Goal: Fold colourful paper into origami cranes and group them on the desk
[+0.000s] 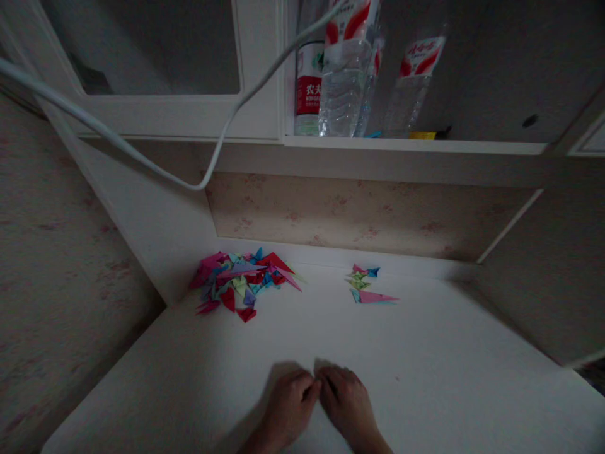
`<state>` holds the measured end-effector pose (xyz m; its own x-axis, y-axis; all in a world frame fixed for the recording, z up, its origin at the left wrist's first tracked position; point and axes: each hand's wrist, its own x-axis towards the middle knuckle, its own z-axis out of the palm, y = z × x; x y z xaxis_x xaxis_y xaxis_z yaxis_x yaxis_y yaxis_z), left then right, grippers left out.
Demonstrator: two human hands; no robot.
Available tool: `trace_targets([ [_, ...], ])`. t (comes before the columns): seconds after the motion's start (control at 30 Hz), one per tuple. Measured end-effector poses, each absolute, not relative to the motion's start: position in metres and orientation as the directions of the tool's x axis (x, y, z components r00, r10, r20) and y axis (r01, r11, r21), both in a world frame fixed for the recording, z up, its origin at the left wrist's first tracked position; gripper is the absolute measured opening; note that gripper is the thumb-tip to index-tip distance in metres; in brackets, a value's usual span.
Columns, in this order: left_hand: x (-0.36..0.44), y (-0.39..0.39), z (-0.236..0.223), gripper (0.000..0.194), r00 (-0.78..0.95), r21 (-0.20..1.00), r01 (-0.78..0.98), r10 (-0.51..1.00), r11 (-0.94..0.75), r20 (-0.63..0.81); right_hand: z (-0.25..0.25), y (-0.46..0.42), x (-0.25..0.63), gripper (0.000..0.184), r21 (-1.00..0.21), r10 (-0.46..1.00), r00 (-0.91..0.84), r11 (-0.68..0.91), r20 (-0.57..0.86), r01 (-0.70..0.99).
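Head view: left hand [292, 403], right hand [347, 397] curled, meeting; can't tell grip. Room on desk [326, 334] ahead, paper pile [241, 284] near back edge.

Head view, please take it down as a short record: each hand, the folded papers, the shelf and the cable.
Left hand: left hand curled at the table's near side, fingertips close to the other hand's
Right hand: right hand curled likewise; anything held is hidden
Paper pile: large, many-coloured pile, back left
Paper group: small group right of the pile; pink, blue, green
Shelf: shelf above the table, bearing clear bottles with red-and-white labels
Cable: white cable, hanging before the cabinet
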<state>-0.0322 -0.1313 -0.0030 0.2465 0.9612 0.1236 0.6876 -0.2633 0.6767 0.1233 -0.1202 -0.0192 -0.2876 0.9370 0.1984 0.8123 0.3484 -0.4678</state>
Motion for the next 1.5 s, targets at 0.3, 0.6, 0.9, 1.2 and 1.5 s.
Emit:
trace_targets([
  [0.3,-0.031,-0.131,-0.008,0.036,0.228,0.760,0.612,0.969,-0.220,0.097,-0.017,-0.121,0.124,0.021,-0.463,0.936,-0.284,0.349,0.207,0.815],
  [0.6,-0.143,-0.070,0.004,0.032,-0.194,0.827,0.561,0.976,0.030,0.096,-0.016,-0.122,0.123,0.025,-0.466,0.932,-0.271,0.357,0.242,0.810],
  [0.9,-0.217,-0.040,-0.009,0.036,-0.156,0.250,0.964,0.952,0.089,0.265,-0.017,-0.121,0.123,0.025,-0.485,0.927,-0.261,0.365,0.269,0.795],
  [1.2,-0.211,-0.038,-0.011,0.027,-0.065,0.199,0.980,0.976,0.023,0.209,-0.020,-0.124,0.124,0.024,-0.484,0.936,-0.238,0.339,0.259,0.807],
  [1.5,-0.150,-0.061,0.008,0.036,0.052,0.759,0.646,0.996,-0.088,0.071,-0.017,-0.120,0.127,0.028,-0.704,0.972,-0.162,0.235,0.170,0.670],
])
